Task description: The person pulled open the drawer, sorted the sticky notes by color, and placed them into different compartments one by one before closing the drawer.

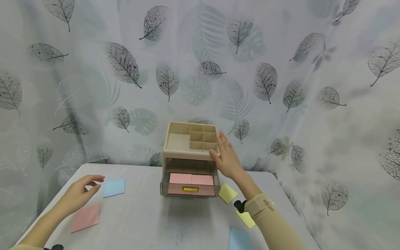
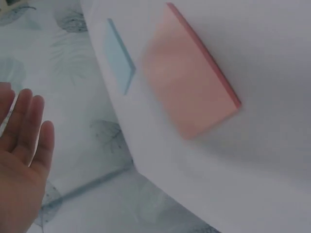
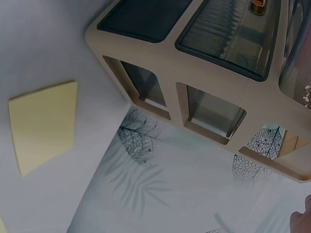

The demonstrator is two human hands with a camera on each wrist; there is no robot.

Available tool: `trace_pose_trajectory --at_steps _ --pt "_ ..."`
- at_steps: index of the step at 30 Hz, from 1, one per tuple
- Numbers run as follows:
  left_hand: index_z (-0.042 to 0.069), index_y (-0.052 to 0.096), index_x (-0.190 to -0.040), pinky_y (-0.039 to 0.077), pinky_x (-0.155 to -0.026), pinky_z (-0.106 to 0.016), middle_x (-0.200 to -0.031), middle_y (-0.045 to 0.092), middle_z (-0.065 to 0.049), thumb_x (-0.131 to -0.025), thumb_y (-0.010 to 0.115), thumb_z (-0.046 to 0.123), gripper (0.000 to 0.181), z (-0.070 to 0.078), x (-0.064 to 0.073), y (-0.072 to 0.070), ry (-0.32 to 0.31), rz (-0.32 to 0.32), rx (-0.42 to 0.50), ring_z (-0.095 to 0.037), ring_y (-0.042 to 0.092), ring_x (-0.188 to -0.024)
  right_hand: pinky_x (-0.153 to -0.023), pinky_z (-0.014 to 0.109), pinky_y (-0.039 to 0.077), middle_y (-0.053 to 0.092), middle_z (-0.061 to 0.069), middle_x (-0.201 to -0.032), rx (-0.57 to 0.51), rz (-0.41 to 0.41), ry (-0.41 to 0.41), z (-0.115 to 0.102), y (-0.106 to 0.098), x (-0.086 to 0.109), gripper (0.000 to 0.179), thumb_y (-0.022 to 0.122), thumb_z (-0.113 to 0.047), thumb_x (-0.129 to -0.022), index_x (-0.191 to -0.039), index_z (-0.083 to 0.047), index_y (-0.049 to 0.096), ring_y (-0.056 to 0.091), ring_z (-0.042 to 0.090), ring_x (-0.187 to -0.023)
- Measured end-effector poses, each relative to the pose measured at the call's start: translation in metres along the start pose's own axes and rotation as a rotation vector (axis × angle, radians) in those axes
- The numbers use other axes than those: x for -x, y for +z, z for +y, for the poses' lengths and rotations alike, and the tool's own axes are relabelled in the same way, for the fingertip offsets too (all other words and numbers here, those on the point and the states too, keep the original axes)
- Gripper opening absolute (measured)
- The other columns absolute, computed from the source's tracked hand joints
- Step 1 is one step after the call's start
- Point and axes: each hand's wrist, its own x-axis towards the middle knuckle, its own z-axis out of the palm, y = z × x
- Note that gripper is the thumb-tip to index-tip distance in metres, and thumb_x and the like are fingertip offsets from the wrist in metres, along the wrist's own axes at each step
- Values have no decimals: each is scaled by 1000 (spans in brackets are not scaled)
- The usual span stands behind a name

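A beige desk organizer [image 1: 176,153] with a divided top stands toward the back of the table. Its clear upper drawer [image 1: 165,189], with a gold handle [image 1: 190,189], is pulled out and has pink sticky note pads [image 1: 180,178] inside. My right hand [image 1: 229,159] rests along the organizer's top right side, fingers straight, thumb by the front corner. Only a bit of that hand shows at the right wrist view's lower right edge. My left hand [image 1: 77,195] hovers empty over the table's left side, fingers loosely bent, near a blue pad [image 1: 114,188] and a pink pad [image 1: 85,218].
Two yellow pads, one a yellow square [image 1: 227,193] and the other a partly covered yellow pad [image 1: 246,218], lie right of the organizer. Another blue pad [image 1: 240,239] is at the front right. A leaf-print curtain [image 1: 200,90] hangs behind the white table [image 1: 140,215].
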Motion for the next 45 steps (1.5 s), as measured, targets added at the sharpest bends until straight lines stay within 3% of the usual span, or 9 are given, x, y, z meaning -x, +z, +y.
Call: trace_pose_trajectory --at_steps 3,9,17,25,35,42,45 --pt "1 68 -125 53 -65 -26 -115 72 -13 -97 69 3 27 -16 7 1 -26 -54 -36 7 57 -90 -128 58 12 -2 8 -175 -3 2 0 -1 -1 1 79 32 -55 -111 -167 -5 8 6 30 -161" --pt "0 69 -122 55 -69 -32 -115 71 -10 -95 71 6 27 -44 20 1 -92 -222 -146 -11 64 -90 -128 57 11 -2 8 -175 -5 -1 5 -3 -2 2 77 34 -52 -111 -167 -5 7 4 28 -161" --pt "-3 70 -114 52 -67 -31 -100 68 -2 -93 66 4 23 -69 30 0 -166 -358 -163 -13 60 -83 -128 57 12 1 11 -175 -2 3 2 -3 -1 1 78 33 -53 -112 -167 -5 8 7 32 -161" --pt "4 74 -106 48 -65 -28 -91 60 5 -94 74 12 15 -81 43 2 -181 -382 -166 0 49 -77 -128 58 13 -1 8 -175 9 2 -2 0 1 0 78 30 -55 -111 -167 -5 8 5 28 -161" --pt "4 74 -105 49 -67 -26 -94 58 5 -85 85 22 28 -89 52 -1 -51 -357 -138 4 47 -79 -128 57 11 -2 8 -175 -1 9 0 0 0 2 79 31 -55 -111 -167 -5 9 7 31 -161" --pt "4 74 -108 51 -73 -27 -99 62 1 -83 88 25 36 -92 49 2 -187 -398 -127 1 51 -83 -127 58 13 0 11 -175 6 12 -5 -2 0 1 77 32 -53 -112 -167 -4 10 7 30 -161" --pt "3 74 -108 51 -73 -26 -99 62 0 -81 89 25 38 -94 49 3 -212 -395 -120 2 50 -82 -128 58 12 1 10 -175 5 12 -3 -2 -1 2 77 33 -52 -112 -167 -4 10 7 31 -161"
